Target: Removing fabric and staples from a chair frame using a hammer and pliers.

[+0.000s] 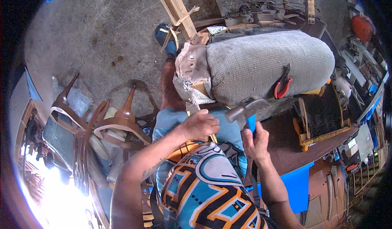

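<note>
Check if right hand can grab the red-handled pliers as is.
Probably not: the right hand holds a blue-handled hammer. Otherwise the way looks free; the pliers lie uncovered on the grey upholstery.

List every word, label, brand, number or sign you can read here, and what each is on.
Shirt: large, orange-edged lettering across the front; I won't copy its wording.
Left forearm: small dark marks, too blurred to tell whether they are writing.
Hammer in the right hand, yellow-handled tool in the left hand, red-handled pliers: no lettering I can make out.
</note>
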Demonstrator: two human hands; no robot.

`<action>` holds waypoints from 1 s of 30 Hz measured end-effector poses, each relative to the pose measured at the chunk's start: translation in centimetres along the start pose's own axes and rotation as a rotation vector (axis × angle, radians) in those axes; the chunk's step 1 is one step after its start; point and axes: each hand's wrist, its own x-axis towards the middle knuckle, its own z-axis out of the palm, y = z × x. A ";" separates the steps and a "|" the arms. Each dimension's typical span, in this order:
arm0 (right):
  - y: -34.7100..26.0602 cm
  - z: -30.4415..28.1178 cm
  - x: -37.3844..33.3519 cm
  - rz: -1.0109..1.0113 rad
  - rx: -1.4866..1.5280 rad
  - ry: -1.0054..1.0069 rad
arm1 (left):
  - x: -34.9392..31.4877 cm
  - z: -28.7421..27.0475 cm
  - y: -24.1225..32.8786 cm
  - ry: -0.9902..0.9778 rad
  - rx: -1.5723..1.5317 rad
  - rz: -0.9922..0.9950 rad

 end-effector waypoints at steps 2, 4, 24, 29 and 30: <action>0.4 -0.2 0.2 -0.048 0.049 0.096 | 1.4 -1.0 0.7 0.180 -0.102 -0.001; 0.2 -0.7 0.5 -0.079 0.037 0.139 | 2.4 -2.3 0.9 0.248 -0.196 -0.049; -4.5 -0.8 1.7 0.036 -0.145 0.004 | 7.7 -4.8 -2.0 0.323 -0.268 -0.547; -1.7 -4.2 -0.5 -0.181 0.462 0.456 | 7.2 -5.5 -0.8 0.369 -0.267 -0.605; -3.9 -4.2 0.6 -0.342 0.931 0.215 | 7.1 -4.9 -0.8 0.398 -0.273 -0.586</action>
